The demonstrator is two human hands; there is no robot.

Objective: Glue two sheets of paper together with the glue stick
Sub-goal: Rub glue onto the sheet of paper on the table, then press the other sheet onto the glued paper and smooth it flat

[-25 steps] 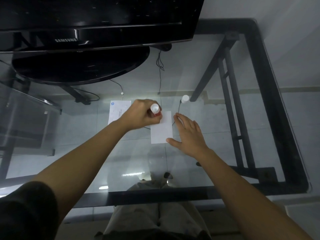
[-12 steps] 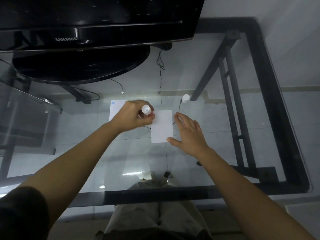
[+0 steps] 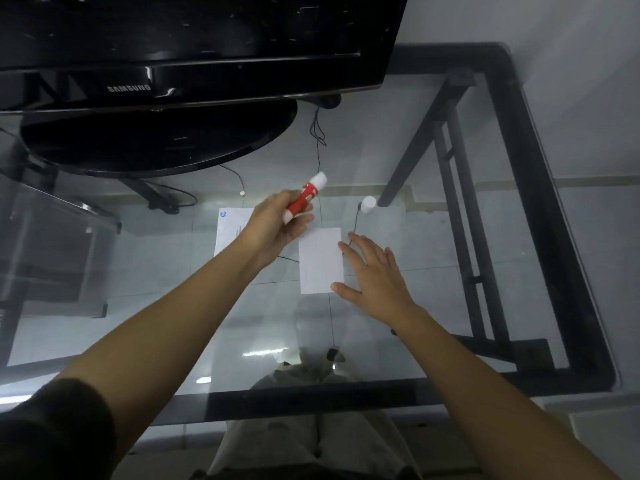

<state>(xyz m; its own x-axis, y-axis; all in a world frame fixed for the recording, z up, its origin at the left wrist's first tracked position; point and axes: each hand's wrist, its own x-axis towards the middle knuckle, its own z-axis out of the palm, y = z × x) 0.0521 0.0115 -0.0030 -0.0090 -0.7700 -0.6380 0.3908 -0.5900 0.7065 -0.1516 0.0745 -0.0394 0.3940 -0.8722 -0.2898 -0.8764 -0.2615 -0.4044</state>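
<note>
I count two paper sheets [image 3: 320, 260] [image 3: 230, 227], one cap [image 3: 368, 204], one glue stick [image 3: 304, 198] grasped in my left hand [image 3: 277, 227], right hand [image 3: 375, 277] spread flat, released.

The left hand [image 3: 273, 226] hides part of the printed sheet [image 3: 230, 226].

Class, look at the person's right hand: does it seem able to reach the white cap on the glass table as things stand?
Probably yes. The right hand is empty, resting at the blank paper's edge, and the white cap stands just beyond its fingertips with only bare glass table between.
</note>
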